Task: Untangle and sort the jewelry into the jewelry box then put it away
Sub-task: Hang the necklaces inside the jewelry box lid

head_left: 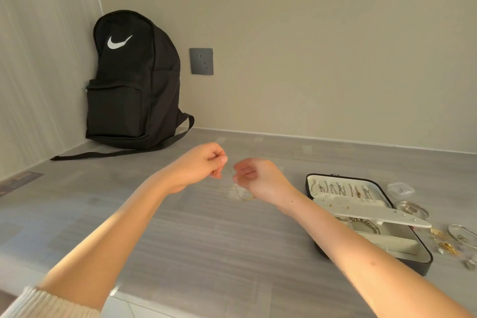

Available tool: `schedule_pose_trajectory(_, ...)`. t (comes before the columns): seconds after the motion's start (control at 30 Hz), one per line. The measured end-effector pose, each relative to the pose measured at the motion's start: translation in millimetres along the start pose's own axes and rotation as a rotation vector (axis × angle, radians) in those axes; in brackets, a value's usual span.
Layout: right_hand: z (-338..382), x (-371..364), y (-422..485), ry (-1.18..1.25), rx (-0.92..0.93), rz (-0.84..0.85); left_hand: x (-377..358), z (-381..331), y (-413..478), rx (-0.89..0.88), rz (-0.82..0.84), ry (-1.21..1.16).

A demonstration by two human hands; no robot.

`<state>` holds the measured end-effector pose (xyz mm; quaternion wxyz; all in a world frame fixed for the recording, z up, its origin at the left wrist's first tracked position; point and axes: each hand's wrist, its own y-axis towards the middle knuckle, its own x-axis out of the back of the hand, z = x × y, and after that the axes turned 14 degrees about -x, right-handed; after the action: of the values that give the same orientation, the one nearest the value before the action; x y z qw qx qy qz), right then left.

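Both hands are raised above the grey floor. My left hand and my right hand each pinch an end of a thin gold chain, whose loop hangs down between them to the floor. The open black jewelry box with a cream lining lies to the right of my right forearm. Several pieces hang in its upper section, and a beaded piece lies in a lower compartment. Loose gold and silver jewelry is scattered on the floor right of the box.
A black backpack leans in the back left corner, its strap trailing on the floor. A grey wall socket sits beside it. A small clear bag and a round silver dish lie behind the loose jewelry.
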<state>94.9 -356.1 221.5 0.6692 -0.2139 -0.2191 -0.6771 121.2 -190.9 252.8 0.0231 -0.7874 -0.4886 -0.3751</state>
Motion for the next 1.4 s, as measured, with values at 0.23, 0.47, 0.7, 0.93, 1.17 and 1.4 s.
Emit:
schedule_pose_trajectory(0.23, 15.1, 19.8, -18.3, 0.249, -0.026, 0.164, -6.8, -49.2, 4.2, -0.085, 0.062, 0.073)
schedule_pose_trajectory(0.47, 29.0, 54.0, -42.0, 0.334, 0.005, 0.074, -6.2, -57.3, -4.4, -0.096, 0.038, -0.043)
schedule_pose_trajectory(0.7, 41.3, 96.3, -70.5, 0.421, 0.045, 0.057, -18.8, -48.9, -15.9, -0.073, 0.033, -0.058)
schedule_pose_trajectory(0.93, 45.0, 134.5, -100.1, 0.559, 0.049, 0.084, -39.2, -46.4, -25.4, -0.045, 0.084, -0.127)
schedule_pose_trajectory(1.17, 26.9, 154.7, -129.7, 0.559, -0.012, 0.097, -64.1, -52.7, -28.5, -0.003, 0.007, -0.480)
schedule_pose_trajectory(1.4, 1.6, 176.7, -157.7, 0.613, -0.093, 0.065, -92.3, -67.3, -25.0, 0.083, -0.033, -0.747)
